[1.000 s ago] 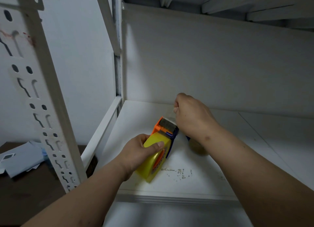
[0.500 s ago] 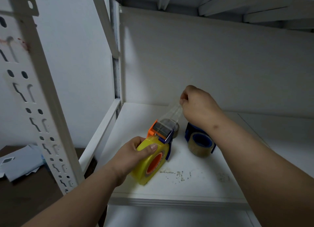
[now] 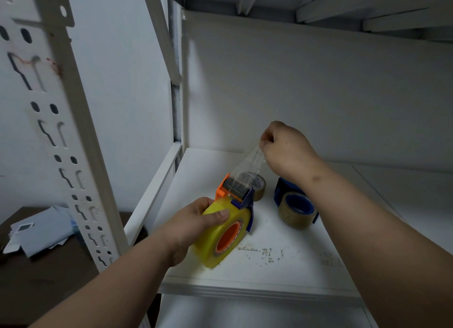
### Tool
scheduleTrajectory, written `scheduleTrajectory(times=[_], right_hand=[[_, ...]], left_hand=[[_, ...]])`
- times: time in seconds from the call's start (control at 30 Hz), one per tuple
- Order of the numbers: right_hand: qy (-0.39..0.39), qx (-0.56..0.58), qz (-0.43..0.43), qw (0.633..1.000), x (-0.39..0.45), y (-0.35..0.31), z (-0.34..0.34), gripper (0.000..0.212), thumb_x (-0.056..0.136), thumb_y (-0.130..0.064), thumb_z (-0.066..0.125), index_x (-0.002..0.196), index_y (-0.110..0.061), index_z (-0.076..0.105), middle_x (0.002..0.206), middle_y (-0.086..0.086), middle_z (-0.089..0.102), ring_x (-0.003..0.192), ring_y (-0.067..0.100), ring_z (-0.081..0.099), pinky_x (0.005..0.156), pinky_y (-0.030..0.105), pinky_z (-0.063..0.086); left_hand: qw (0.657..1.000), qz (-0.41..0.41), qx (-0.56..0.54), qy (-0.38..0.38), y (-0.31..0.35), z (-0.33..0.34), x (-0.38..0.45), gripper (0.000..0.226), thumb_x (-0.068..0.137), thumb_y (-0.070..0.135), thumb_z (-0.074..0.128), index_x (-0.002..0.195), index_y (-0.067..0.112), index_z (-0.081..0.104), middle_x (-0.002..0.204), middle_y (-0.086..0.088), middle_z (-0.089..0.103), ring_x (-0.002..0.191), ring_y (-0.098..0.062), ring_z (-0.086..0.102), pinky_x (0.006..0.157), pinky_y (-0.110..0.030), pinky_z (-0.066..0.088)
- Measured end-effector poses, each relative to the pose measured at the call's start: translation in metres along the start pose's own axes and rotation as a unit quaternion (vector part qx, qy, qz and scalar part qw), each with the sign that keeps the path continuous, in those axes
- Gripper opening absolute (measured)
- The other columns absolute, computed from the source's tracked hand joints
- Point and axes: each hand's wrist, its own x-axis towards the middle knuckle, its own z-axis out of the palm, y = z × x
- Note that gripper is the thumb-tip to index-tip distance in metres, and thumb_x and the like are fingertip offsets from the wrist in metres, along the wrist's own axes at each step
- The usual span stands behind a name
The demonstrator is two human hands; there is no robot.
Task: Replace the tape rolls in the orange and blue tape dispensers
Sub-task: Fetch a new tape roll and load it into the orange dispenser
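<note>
My left hand (image 3: 196,223) grips the orange tape dispenser (image 3: 224,189), which carries a thick yellowish clear tape roll (image 3: 220,232) with an orange core. It rests tilted on the white shelf (image 3: 282,273). My right hand (image 3: 285,148) pinches the free end of the clear tape strip (image 3: 247,168) and holds it stretched up and to the right from the dispenser's cutter. The blue tape dispenser (image 3: 294,204) lies to the right on the shelf with a brown tape roll (image 3: 293,216) on it. A small brown tape roll (image 3: 259,188) sits behind the orange dispenser.
A perforated white rack upright (image 3: 68,136) stands close at the left. The shelf's back panel (image 3: 318,94) rises behind the hands and another shelf hangs overhead. Papers (image 3: 36,232) lie on a dark table at the lower left. Scuffed marks (image 3: 267,253) show on the shelf surface.
My right hand has risen up and to the right from the dispenser's cutter, drawing out a longer strip of clear tape. The blue dispenser has come into view. My left hand keeps its hold.
</note>
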Motion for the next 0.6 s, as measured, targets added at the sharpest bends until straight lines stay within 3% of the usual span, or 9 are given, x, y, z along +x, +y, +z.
scheduleTrajectory(times=[0.2, 0.37, 0.47, 0.6], right_hand=[[0.025, 0.010, -0.012, 1.000, -0.003, -0.004, -0.002, 0.014, 0.093, -0.016, 0.043, 0.096, -0.011, 0.055, 0.093, 0.005, 0.060, 0.087, 0.025, 0.057, 0.076, 0.038, 0.052], [0.030, 0.022, -0.019, 0.999, -0.004, -0.007, -0.002, 0.014, 0.092, -0.016, 0.043, 0.096, -0.011, 0.056, 0.093, 0.005, 0.061, 0.086, 0.025, 0.057, 0.075, 0.039, 0.052], [0.001, 0.017, 0.007, 1.000, -0.001, 0.001, 0.000, 0.016, 0.093, -0.015, 0.044, 0.099, -0.008, 0.056, 0.095, 0.007, 0.062, 0.087, 0.025, 0.058, 0.071, 0.033, 0.049], [-0.048, 0.057, 0.062, 0.995, 0.001, 0.010, 0.008, 0.018, 0.093, -0.013, 0.044, 0.102, -0.004, 0.057, 0.101, 0.014, 0.064, 0.093, 0.030, 0.062, 0.078, 0.037, 0.051]], left_hand=[[0.998, 0.031, 0.022, 0.041, -0.005, 0.007, 0.002, 0.034, 0.084, 0.046, 0.070, 0.112, 0.027, 0.066, 0.108, -0.005, 0.076, 0.099, -0.031, 0.071, 0.092, -0.054, 0.056], [0.998, 0.042, -0.003, 0.040, -0.006, 0.007, 0.002, 0.036, 0.083, 0.042, 0.070, 0.115, 0.026, 0.068, 0.105, -0.004, 0.077, 0.097, -0.029, 0.073, 0.091, -0.051, 0.057], [0.998, 0.044, -0.031, 0.023, -0.007, 0.002, 0.001, 0.048, 0.072, 0.043, 0.076, 0.115, 0.022, 0.068, 0.103, -0.005, 0.078, 0.095, -0.029, 0.074, 0.087, -0.045, 0.059], [0.997, 0.041, -0.061, 0.002, -0.010, -0.004, 0.003, 0.049, 0.071, 0.035, 0.077, 0.115, 0.017, 0.067, 0.107, -0.011, 0.077, 0.100, -0.035, 0.072, 0.087, -0.045, 0.057]])
